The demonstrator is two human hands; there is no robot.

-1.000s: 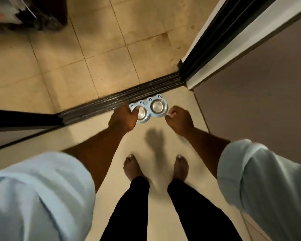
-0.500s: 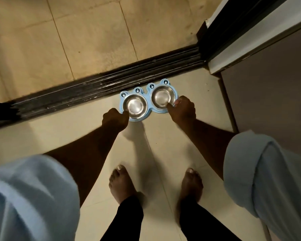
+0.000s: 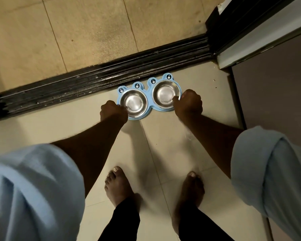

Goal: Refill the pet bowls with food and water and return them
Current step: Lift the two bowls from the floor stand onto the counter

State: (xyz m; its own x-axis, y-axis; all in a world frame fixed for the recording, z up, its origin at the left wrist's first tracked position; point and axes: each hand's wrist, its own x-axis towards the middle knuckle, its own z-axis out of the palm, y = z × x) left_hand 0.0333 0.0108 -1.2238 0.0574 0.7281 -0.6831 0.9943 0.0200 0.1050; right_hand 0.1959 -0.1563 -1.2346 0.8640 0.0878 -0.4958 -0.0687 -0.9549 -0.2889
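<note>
1. Bowls sit in the middle of the frame, a little above center. There are two shiny metal ones, a left bowl (image 3: 133,103) and a right bowl (image 3: 165,94).
2. Both bowls sit in a blue holder (image 3: 149,87) with little round eyes on its top edge. The holder's top edge is just beside the dark door track (image 3: 94,84).
3. The bowls look bare and shiny inside. No food shows in them. Whether there is any water, I cannot tell.
4. The left hand (image 3: 113,112) is at the left end of the holder. Its fingers are curled shut around the edge there, by the left bowl.
5. The right hand (image 3: 188,103) is at the right end of the holder. Its fingers are curled shut on the rim by the right bowl.
6. Whether the holder rests on the pale floor (image 3: 165,136) or is lifted a bit, I cannot tell.
7. Two light blue rolled sleeves fill the lower corners, a left sleeve (image 3: 33,192) and a right sleeve (image 3: 271,176).
8. Two bare feet stand at the bottom middle, a left foot (image 3: 119,186) and a right foot (image 3: 191,190), with black pant legs below them.
9. Tan tiles (image 3: 85,30) fill the upper left, past the track.
10. A dark door frame (image 3: 241,23) is at the upper right. A gray-brown wall (image 3: 276,84) is under it on the right side.
</note>
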